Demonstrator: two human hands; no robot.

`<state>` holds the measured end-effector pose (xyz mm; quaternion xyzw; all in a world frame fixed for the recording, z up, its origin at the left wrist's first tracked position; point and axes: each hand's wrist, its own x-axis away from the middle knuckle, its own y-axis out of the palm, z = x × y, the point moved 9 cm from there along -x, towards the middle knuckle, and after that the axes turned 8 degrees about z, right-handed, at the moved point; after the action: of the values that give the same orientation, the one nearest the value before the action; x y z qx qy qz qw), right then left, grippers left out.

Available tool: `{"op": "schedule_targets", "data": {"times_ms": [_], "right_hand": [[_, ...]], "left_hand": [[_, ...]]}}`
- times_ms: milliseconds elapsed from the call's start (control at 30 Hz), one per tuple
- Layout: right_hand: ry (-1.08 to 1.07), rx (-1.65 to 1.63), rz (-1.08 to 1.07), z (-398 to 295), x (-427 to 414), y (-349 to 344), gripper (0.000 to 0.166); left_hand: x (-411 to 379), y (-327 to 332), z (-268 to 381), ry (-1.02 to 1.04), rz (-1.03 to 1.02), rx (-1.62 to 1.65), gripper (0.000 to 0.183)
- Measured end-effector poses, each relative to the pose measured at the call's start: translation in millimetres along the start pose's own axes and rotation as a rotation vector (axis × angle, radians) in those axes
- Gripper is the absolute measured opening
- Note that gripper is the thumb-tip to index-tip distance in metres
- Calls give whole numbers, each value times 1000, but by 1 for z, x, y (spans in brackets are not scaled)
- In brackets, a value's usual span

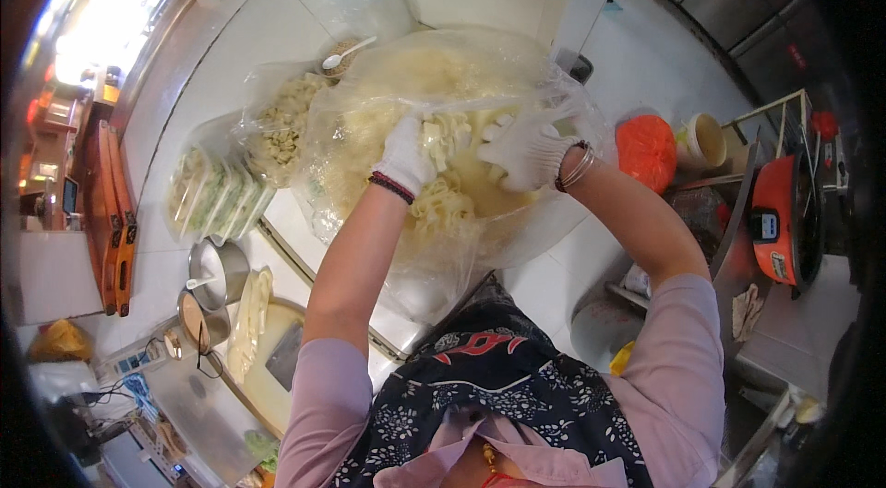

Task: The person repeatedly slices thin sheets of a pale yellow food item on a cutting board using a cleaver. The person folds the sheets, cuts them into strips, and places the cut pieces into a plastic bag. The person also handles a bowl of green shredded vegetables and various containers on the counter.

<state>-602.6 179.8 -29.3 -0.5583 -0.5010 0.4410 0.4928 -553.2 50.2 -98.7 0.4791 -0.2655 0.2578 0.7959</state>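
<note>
A large clear plastic bag point(547, 225) lies spread open before me, holding fresh wide noodles point(443, 208) with pale flour or starch around them. My left hand point(405, 156), in a white knit glove with a dark red cuff, is inside the bag's mouth. Its fingers are curled against a folded bunch of noodles point(446, 135) and partly hidden. To the right, my right hand point(529, 149), also gloved, reaches over the pale powder. Its fingers are spread and point toward the noodles; nothing shows clearly in its grasp.
At left stand stacked clear packs of greens point(218, 194) and a bag of small pale pieces point(280, 132). A bowl with a white spoon point(340, 59) is behind. Metal pots point(218, 273) sit lower left. A red bag point(645, 152) and a red cooker point(775, 221) are at right.
</note>
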Motion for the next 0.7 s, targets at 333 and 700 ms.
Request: {"op": "schedule_targets", "data": {"times_ms": [333, 700], "right_hand": [[259, -57, -94, 7, -5, -5, 36], [140, -194, -70, -30, -4, -3, 37]], "left_hand": [[4, 22, 2, 17, -81, 10, 25], [13, 23, 19, 44, -125, -6, 23]]}}
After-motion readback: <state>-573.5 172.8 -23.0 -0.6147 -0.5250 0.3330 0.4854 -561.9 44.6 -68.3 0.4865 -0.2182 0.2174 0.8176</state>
